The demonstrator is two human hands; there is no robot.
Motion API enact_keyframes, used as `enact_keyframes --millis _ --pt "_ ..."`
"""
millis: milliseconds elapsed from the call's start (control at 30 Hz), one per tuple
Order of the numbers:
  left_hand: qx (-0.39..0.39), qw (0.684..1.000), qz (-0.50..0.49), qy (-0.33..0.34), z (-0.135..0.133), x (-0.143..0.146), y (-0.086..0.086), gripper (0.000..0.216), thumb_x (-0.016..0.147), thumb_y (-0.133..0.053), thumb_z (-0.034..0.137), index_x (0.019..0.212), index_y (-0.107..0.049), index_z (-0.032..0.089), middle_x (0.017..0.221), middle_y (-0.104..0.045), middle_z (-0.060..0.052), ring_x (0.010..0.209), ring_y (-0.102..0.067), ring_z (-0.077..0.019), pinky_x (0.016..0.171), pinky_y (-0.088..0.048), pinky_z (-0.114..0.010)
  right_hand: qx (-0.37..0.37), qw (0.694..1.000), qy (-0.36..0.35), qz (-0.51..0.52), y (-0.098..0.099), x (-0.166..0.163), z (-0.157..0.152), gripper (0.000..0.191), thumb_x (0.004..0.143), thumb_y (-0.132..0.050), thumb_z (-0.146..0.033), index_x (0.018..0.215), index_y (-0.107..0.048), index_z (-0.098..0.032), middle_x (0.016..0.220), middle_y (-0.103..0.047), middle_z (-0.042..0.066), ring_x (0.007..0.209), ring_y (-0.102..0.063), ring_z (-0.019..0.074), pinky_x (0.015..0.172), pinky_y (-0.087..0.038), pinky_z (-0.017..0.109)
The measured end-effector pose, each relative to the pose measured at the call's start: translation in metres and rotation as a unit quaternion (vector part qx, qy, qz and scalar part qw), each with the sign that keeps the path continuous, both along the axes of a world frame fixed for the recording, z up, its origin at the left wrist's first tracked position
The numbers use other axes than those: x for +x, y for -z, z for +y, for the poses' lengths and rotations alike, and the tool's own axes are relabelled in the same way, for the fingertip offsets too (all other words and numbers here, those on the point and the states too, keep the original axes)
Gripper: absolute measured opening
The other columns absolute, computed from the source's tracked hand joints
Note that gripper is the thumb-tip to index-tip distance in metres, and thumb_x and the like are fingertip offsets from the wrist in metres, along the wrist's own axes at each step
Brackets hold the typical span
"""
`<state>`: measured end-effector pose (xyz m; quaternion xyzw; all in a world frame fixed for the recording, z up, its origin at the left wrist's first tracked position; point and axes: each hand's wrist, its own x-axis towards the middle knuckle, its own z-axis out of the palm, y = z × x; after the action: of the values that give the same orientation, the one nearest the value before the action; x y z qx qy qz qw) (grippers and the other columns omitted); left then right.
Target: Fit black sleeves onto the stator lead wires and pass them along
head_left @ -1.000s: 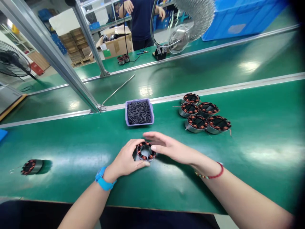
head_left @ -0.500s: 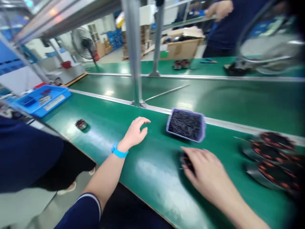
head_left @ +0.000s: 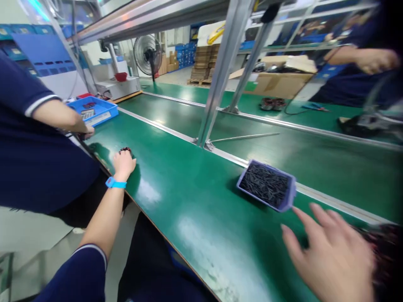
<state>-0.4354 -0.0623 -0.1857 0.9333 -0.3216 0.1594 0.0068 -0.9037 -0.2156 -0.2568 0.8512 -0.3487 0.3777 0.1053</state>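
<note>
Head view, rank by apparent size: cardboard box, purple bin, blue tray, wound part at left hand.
1. cardboard box
2. purple bin
3. blue tray, farther off, so its rank against the bin is unsure
4. wound part, mostly covered by the left hand

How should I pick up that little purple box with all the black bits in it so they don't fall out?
Hold the purple box by two opposite walls, coming down from above. It is open on top and full of loose black bits, so lifting it level should keep them in. The open right hand is closest to its right corner.
</note>
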Motion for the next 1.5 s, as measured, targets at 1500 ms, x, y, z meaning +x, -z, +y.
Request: enact_keyframes --millis 1500 --pt "0.105 0.687 0.476 0.539 -0.117 -0.235 0.019 0.016 0.078 -0.057 0.027 0.071 -0.067 0.017 0.078 -0.065 -0.001 0.077 -0.057 -0.0143 0.073 -0.041 -0.024 0.411 0.907 -0.045 -0.086 -0.018 0.038 0.034 0.017 0.083 -0.046 -0.033 0.076 -0.055 -0.02 0.072 -0.062 0.002 0.065 -0.055 0.0154 0.062 -0.041 0.028"
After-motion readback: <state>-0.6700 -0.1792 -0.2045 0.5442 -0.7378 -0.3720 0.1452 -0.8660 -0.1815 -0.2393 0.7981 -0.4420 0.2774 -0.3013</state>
